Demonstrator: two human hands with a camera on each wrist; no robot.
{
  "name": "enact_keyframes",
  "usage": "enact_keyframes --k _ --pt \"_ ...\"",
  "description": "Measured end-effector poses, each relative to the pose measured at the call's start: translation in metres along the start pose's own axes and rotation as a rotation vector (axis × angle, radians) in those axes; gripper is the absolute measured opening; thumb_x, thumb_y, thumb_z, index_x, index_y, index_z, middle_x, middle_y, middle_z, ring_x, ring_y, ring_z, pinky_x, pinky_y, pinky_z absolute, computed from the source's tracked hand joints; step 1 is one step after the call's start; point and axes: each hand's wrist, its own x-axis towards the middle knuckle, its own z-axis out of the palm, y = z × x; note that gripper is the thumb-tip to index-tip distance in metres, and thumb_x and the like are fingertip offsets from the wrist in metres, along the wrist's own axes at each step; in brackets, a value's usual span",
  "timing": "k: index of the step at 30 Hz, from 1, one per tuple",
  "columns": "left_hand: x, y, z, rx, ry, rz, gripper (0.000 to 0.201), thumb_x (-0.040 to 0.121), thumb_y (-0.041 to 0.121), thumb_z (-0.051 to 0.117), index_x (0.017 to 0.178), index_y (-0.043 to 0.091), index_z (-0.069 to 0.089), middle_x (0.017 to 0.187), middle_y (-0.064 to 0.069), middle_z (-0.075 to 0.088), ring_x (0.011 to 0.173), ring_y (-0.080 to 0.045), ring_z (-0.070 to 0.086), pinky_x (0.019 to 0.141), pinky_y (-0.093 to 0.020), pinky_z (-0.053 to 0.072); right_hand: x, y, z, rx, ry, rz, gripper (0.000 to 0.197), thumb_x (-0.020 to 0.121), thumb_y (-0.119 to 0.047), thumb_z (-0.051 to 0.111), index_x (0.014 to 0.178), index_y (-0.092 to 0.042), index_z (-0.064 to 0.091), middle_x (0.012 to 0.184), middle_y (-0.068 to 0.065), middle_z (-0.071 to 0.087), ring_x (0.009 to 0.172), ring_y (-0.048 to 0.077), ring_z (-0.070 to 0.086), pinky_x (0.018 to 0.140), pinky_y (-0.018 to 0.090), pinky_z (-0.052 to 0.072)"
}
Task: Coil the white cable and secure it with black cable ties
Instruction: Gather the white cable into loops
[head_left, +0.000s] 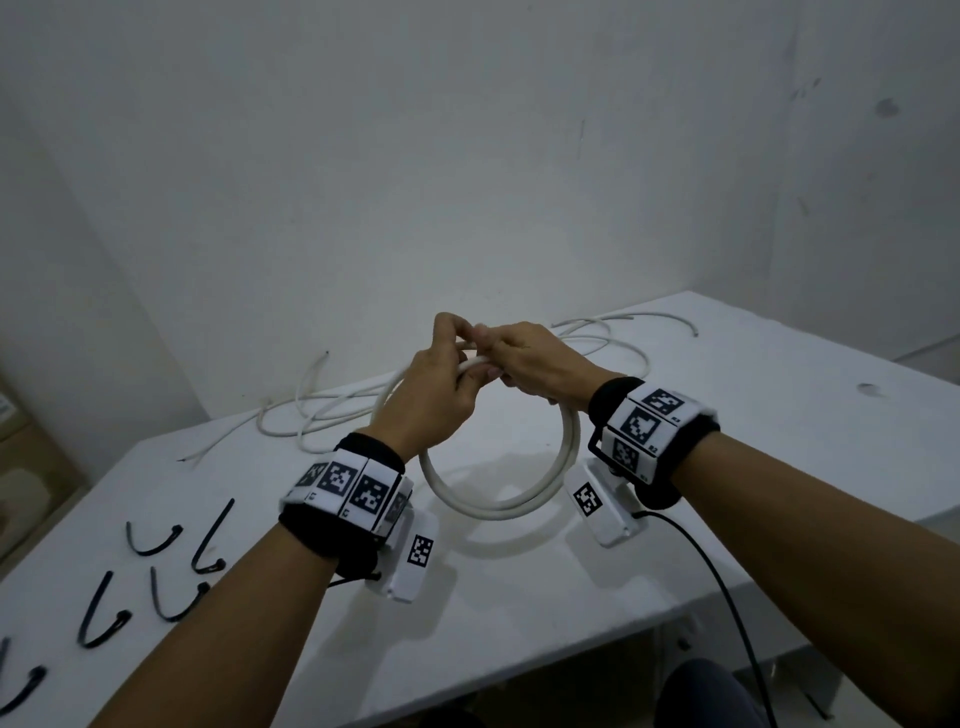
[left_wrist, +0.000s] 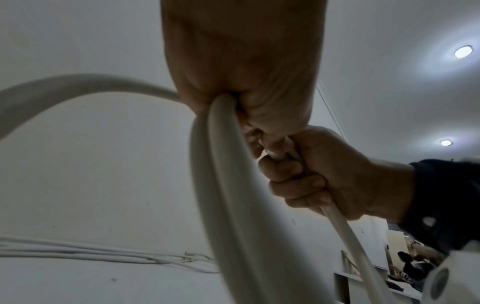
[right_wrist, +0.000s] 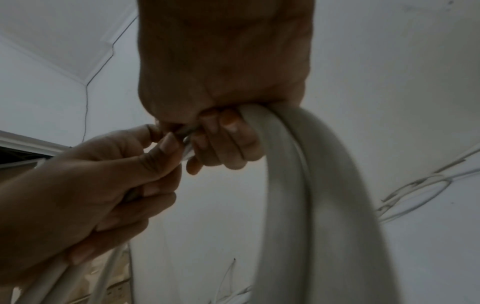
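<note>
- Above the white worktop (head_left: 727, 467), both hands meet at the top of a coiled white cable (head_left: 519, 504), which hangs as a roughly upright ring of several turns; its lower arc is near the worktop surface, and contact there cannot be told.
- Left hand (head_left: 436, 395): fingers curled round the coil's top left part, with thumb and forefinger raised in a pinch toward the right hand.
- Right hand (head_left: 535, 364): fingers (right_wrist: 228, 144) curled round the bundled turns at the top right; the cable passes through the fist and drops away below it.
- Between the two hands, the right wrist view shows a thin dark strip pinched at the fingertips; whether it is a cable tie cannot be told.
- Behind the hands, loose white cables (head_left: 332, 410) lie sprawled on the worktop, well apart from the coil.
- At the worktop's left front, several black cable ties (head_left: 156, 540) lie bent in hooks, apart from both hands.
- Wristbands (head_left: 353, 483) carry black-and-white square code markers; no readable writing.
</note>
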Motion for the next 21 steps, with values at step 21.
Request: enact_keyframes --k 21 --pt "0.004 -0.015 -0.008 0.091 0.095 0.107 0.023 0.092 0.028 0.062 0.098 0.005 0.065 0.057 0.003 0.054 0.049 -0.011 0.048 0.050 -0.019 0.042 0.002 -0.001 -0.002 0.261 0.097 0.170 0.076 0.091 -0.069 0.018 0.057 -0.010 0.051 0.040 -0.002 0.038 0.032 0.010 0.028 0.036 0.017 0.022"
